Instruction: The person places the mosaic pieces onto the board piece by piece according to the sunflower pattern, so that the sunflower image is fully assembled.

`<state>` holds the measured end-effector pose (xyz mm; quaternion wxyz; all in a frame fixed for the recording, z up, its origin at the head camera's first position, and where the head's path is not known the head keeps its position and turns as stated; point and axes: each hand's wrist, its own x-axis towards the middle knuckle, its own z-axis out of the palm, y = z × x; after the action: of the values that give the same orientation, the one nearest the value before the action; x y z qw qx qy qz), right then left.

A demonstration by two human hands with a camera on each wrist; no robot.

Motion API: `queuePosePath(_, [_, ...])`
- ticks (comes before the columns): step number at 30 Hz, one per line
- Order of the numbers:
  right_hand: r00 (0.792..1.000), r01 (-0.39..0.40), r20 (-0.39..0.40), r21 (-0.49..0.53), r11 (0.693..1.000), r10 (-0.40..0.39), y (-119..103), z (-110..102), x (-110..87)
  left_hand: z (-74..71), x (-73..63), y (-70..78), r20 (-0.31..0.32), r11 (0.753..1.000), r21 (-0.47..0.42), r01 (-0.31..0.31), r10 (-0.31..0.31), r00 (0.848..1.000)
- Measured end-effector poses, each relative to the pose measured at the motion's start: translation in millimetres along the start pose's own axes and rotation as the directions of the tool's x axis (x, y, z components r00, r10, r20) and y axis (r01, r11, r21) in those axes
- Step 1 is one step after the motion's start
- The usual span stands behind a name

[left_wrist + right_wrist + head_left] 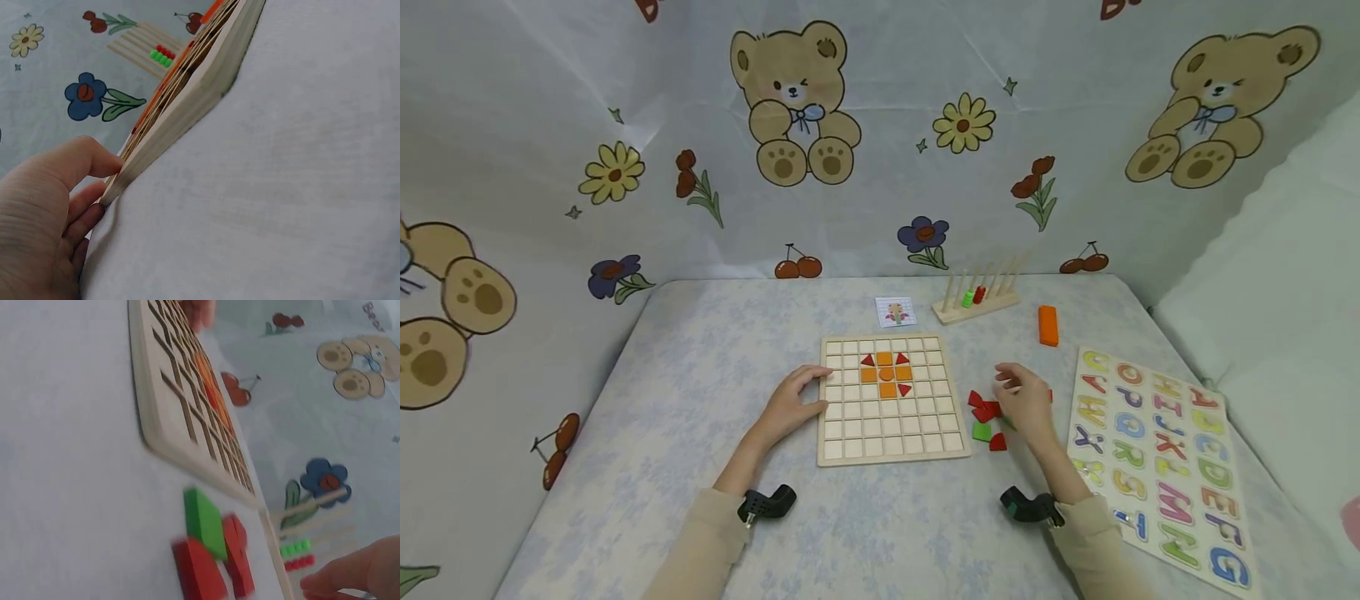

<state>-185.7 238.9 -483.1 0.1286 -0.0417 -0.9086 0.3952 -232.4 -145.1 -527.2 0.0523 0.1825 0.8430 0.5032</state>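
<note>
Handling the small pieces well probably calls for a light, steadying left hand [793,408] at the wooden grid board [891,425], with no sideways push that might jog the shapes on it. The right hand [1027,408] would do best to separate one piece from the pile, pinch it by opposite edges and lift it clear of its neighbours. Over the board it should be turned to square up with a cell, then lowered flat. The orange tiles [884,359] round the orange disc [886,375], and the red triangles [902,359] at their corners, look easy to nudge, so a steep approach seems safer than a low sweep.

The board lies flat on the tabletop [880,525] between the two hands. The left fingers touch its left rim, thumb and forefinger spread apart along it. The right fingers are bent in, well to the right of the board; whether they pinch a piece I cannot tell, since the tips are partly hidden. Just beside and below them lie the loose red pieces [992,409], with a green square [982,432] nearer the board and a red rounded piece [997,442] next to it.
</note>
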Motion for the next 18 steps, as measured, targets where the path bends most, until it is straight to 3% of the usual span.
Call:
queuePosePath(3, [0.997,-0.062,-0.04,-0.055,0.997,0.06,21.0,-29.4,-2.0,0.1,1.1,0.0,0.003,1.0,0.008,0.002,-0.002,1.0])
queuePosePath(7, [0.995,-0.093,-0.05,-0.096,0.991,0.088,39.8,-50.7,-2.3,-1.9,1.1,-2.5,0.0,1.0,0.009,-0.001,0.001,1.0])
queuePosePath(14, [0.987,-0.153,0.047,-0.076,0.985,0.157,53.1,-53.2,-3.4,-2.1,-0.7,-3.5,0.005,1.0,-0.002,-0.009,0.009,1.0])
queuePosePath(18, [0.99,-0.134,0.019,-0.085,0.987,0.137,57.6,-49.7,-3.1,-0.9,-0.5,-1.5,0.011,1.0,-0.006,-0.002,0.002,1.0])
